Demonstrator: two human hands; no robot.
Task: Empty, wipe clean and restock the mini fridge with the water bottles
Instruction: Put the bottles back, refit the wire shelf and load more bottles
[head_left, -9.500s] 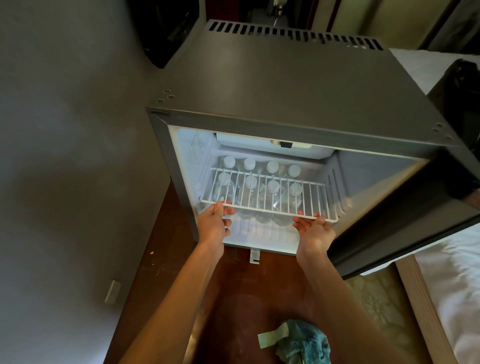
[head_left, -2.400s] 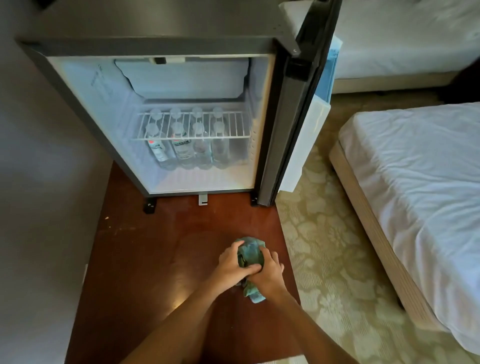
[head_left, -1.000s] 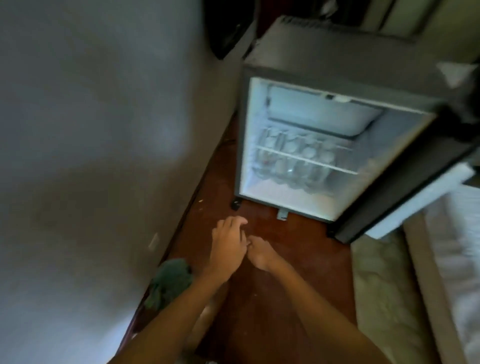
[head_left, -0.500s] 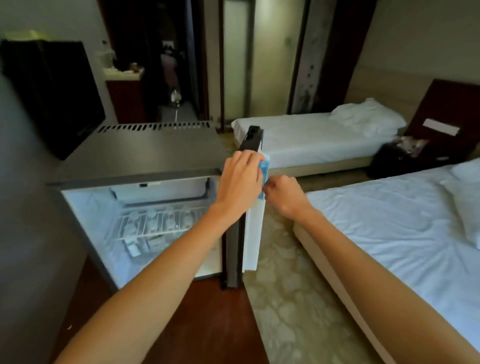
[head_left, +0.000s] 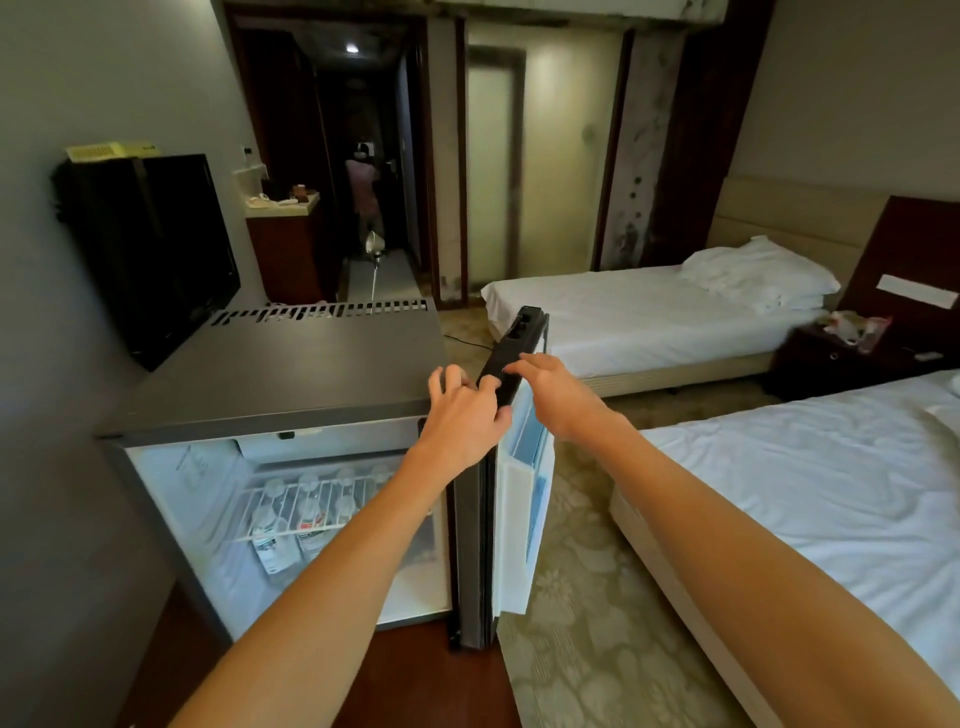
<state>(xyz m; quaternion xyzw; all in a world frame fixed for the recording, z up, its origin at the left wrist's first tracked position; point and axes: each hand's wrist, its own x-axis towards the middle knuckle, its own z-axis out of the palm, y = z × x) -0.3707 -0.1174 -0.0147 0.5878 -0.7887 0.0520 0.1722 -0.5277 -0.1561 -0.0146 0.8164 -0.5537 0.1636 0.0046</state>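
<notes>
We see two white beds on the right, the near bed (head_left: 805, 493) and the far bed (head_left: 623, 317). Left of them stands the mini fridge (head_left: 291, 374), its door (head_left: 519, 519) swung wide open. Inside, the wire shelf (head_left: 306, 499) sits above the water bottles (head_left: 270, 545). Our left hand (head_left: 462, 415), fingers spread, rests at the fridge's top right corner. Our right hand (head_left: 556, 389) lays straight fingers on the door's top edge, apparently without gripping it.

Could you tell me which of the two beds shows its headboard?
The far bed, beyond the fridge door: beige headboard visible; the near bed runs out of frame.
</notes>
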